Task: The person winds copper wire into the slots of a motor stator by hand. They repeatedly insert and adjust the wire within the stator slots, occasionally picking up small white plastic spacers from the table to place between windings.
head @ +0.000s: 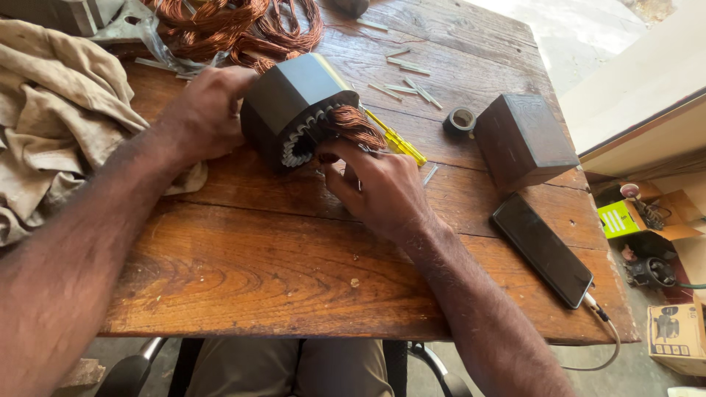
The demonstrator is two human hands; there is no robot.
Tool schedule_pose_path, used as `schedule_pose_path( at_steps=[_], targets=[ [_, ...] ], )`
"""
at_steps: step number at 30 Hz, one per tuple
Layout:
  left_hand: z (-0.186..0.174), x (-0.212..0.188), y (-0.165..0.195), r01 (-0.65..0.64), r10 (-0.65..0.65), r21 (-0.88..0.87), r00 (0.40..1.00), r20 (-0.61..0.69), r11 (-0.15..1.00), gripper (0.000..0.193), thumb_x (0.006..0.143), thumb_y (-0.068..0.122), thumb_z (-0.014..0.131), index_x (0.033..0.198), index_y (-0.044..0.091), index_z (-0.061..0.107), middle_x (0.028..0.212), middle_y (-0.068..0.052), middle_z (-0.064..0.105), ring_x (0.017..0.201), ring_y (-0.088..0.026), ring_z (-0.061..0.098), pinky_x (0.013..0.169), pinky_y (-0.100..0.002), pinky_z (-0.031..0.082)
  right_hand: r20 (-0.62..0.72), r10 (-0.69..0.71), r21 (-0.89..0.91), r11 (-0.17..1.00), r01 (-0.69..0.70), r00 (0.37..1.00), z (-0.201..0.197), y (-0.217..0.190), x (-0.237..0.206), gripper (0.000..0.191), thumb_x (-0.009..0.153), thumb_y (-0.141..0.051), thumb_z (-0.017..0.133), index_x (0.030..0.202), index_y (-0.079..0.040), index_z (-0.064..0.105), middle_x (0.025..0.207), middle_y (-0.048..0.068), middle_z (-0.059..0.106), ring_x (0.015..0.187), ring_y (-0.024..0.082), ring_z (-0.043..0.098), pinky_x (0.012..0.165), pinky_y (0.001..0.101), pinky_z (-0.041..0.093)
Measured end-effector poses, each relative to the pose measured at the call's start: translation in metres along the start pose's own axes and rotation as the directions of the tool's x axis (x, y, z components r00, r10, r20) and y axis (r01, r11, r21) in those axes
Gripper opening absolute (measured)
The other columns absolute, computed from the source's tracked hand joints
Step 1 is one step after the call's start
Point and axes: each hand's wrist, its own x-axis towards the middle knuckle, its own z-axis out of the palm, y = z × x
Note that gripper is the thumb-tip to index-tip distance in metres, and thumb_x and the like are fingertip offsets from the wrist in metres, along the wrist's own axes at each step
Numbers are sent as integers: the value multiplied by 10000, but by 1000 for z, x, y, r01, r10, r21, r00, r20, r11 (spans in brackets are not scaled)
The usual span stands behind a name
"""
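Hands work copper coil [355, 125] into a stator [294, 106] lying on its side at the back of a wooden table [279, 272].

The left hand [202, 114] cups the dark steel body, which looks heavy and rigid, best gripped by its flat outer faces. The right hand [375, 184] presses fingers into the springy, easily scratched wire at the slotted mouth. A yellow screwdriver [401, 143] lies just behind.

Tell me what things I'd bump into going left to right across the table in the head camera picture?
Beige cloth → left hand → dark motor stator → right hand → small tape roll → dark wooden block → black phone.
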Motion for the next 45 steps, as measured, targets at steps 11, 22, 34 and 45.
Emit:
schedule_pose_path(
  at_steps=[11,22,34,45],
  targets=[
    [-2,0,-2,-3,3,-156,1000,-4,988,291,931,171,739,1167,13,679,1079,-148,726,990,-251,710,861,-429,609,-10,-10,-10,1000,10,1000,-4,-5,0,271,985,-201,702,1248,-140,683,978,104,768,725,230,748,679,401,609],
    [-14,0,14,273,-245,-261,960,136,926,278,1001,178,629,1274,126,627,874,-133,721,625,-227,637,549,-377,582,21,33,-20,999,-32,999,-2,-4,0,274,977,-213,710,1243,-153,692,957,93,777,708,224,747,664,404,605],
    [-22,0,25,324,-263,-499,946,191,804,250,994,218,616,1186,104,728,784,-118,751,395,-152,590,334,-306,513,27,-39,15,999,38,999,3,-9,3,492,1003,-165,644,1485,-122,555,1035,116,770,761,225,742,717,390,622],
    [-10,3,5,127,-115,-428,992,54,895,282,974,250,696,1193,81,751,916,-98,761,624,-159,680,575,-359,628,414,353,470,706,-530,839,-7,-32,20,665,969,-257,672,1534,-43,395,598,28,674,462,79,583,421,260,471]
  ],
)
